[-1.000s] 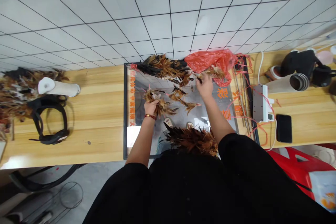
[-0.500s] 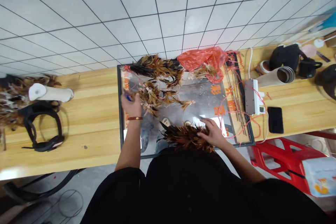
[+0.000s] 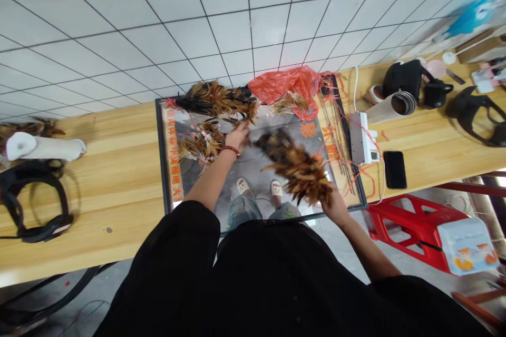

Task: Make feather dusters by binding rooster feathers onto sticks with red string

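Observation:
A brown and black feather bundle [image 3: 296, 168] is gripped at its lower right end by my right hand [image 3: 335, 205], raised over the glass panel with its dark tip toward the upper left. My left hand [image 3: 238, 137] reaches over the panel, beside small feather bunches [image 3: 203, 142]; its fingertips are blurred, and whether they hold anything is unclear. A long dark and brown feather bundle [image 3: 215, 99] lies along the panel's back edge, next to a red plastic bag [image 3: 286, 86].
A black frame [image 3: 163, 155] edges the panel. To the right are a power strip [image 3: 359, 138], a phone [image 3: 394, 169], a paper roll [image 3: 391, 107] and a red stool [image 3: 411, 226]. At left lie a white roll [image 3: 47, 147] and a black headset [image 3: 35, 200].
My right hand has closed on the feather bundle and lifted it from the panel's front edge. My left hand has moved right across the panel; the blue item near it no longer shows. The view has shifted.

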### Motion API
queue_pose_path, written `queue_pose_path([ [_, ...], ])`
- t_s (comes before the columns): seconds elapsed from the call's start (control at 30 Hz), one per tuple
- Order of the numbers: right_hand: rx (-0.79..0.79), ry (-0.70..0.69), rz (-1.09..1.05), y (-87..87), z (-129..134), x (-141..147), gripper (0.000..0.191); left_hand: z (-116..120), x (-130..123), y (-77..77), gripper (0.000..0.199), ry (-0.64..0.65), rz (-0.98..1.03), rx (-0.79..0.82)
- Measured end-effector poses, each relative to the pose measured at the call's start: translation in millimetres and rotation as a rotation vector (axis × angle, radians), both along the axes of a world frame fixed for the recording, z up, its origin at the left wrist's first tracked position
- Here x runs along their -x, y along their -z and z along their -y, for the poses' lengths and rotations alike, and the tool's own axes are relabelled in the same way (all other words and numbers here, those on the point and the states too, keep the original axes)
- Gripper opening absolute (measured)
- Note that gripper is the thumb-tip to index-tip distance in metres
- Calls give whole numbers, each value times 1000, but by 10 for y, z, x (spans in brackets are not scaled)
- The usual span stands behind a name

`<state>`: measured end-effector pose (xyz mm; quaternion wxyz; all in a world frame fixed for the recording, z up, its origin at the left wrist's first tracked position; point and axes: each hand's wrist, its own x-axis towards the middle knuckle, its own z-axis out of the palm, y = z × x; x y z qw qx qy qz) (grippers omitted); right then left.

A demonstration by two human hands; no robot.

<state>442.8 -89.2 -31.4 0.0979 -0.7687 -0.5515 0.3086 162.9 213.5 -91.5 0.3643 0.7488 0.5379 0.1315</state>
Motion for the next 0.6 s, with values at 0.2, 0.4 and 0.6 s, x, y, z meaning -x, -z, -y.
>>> queue_pose_path([
  [0.2,31,80,226,161,-584,-67,63,3,441,-199,19,-322,228,-76],
  [0.4,-60,-195,35,137,-306,15,60,1377,765,-515,14,-747,450,-141],
  [0.6,-6,-115,219,154,-368,-99,66,3014,1093,-506,24,-1376,457,133],
])
